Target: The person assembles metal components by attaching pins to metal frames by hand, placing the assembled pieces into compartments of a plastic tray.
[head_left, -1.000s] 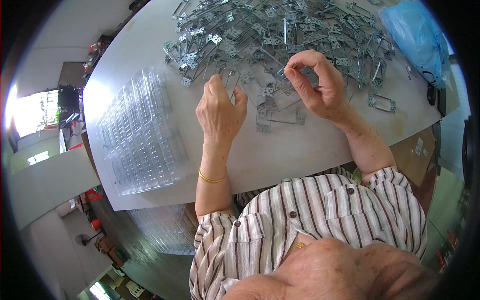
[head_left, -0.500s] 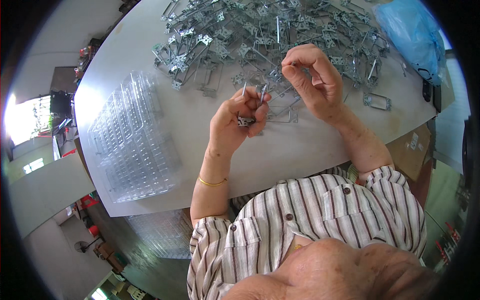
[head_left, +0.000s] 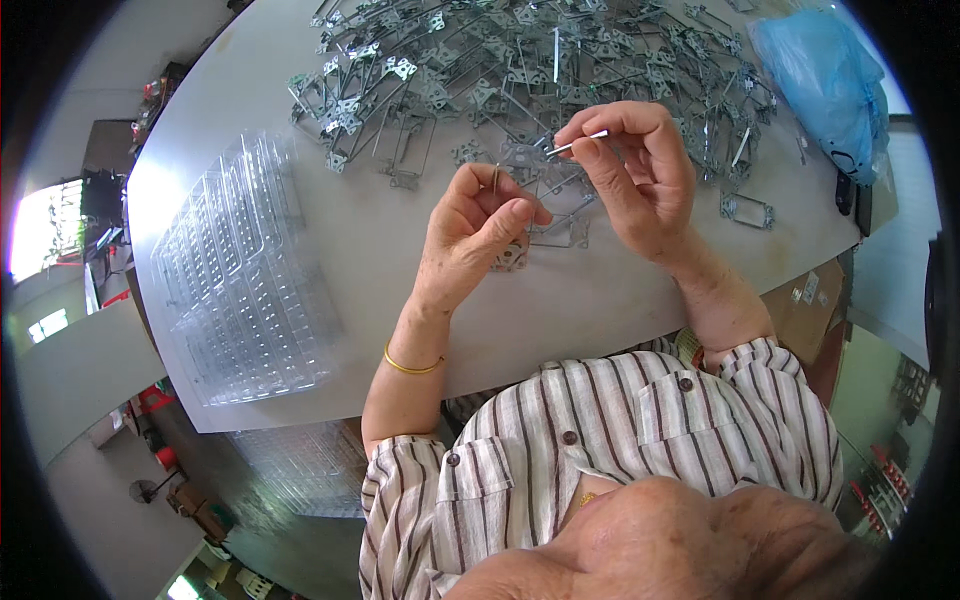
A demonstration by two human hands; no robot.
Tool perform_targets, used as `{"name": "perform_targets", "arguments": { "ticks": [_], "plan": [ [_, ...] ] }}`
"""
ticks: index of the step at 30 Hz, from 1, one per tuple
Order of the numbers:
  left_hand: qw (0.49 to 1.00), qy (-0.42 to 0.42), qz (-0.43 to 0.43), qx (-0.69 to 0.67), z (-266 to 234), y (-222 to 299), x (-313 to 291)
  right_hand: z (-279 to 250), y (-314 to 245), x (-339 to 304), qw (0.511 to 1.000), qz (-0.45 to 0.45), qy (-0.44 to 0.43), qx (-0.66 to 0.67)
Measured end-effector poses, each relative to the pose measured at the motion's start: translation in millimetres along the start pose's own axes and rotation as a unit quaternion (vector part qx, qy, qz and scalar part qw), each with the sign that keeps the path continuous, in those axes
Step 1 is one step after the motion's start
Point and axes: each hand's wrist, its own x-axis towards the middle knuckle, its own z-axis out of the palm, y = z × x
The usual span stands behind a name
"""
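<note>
My left hand (head_left: 470, 230) is closed on a metal bracket (head_left: 511, 256), whose flat holed plate hangs below the fingers; a thin rod stands up past the fingertips. To its right, my right hand (head_left: 645, 170) pinches a short shiny metal pin (head_left: 577, 147) between thumb and forefinger, pointing toward the left hand. The two hands are slightly apart, above the near edge of a big heap of metal wire-and-plate brackets (head_left: 480, 75). Part of the bracket in my left hand is hidden by the fingers.
Clear plastic blister trays (head_left: 245, 290) lie stacked on the white table (head_left: 400, 310) at the left. A blue plastic bag (head_left: 825, 80) sits at the far right. One rectangular wire frame (head_left: 747, 210) lies apart at the right, near a cardboard box (head_left: 805, 310) beyond the table edge.
My left hand has turned, so the bracket's plate now hangs below its fingers. My right hand has tilted and moved slightly down, and the pin in its fingertips now shows plainly.
</note>
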Motion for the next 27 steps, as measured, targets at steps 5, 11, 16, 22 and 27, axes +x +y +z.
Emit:
{"name": "perform_targets", "arguments": {
  "ticks": [5, 11, 16, 22, 27],
  "plan": [
    [1.000, 0.017, -0.020, -0.014, -2, 0, -3, 3, 1, -2, 1.000, -0.009, -0.009, 0.006],
    [0.996, 0.007, -0.045, -0.077, -3, 9, -6, 6, -1, -2, 0.997, -0.041, -0.029, -0.062],
    [0.993, -0.003, -0.059, -0.103, 0, 8, -4, 5, 4, -3, 0.988, -0.098, -0.044, -0.108],
    [0.988, -0.016, -0.062, -0.143, -3, 5, -3, 6, 0, 2, 0.981, -0.132, -0.069, -0.120],
    [0.987, -0.021, -0.056, -0.152, -5, 2, -5, 8, 1, 2, 0.975, -0.154, -0.079, -0.138]
  ]
}}
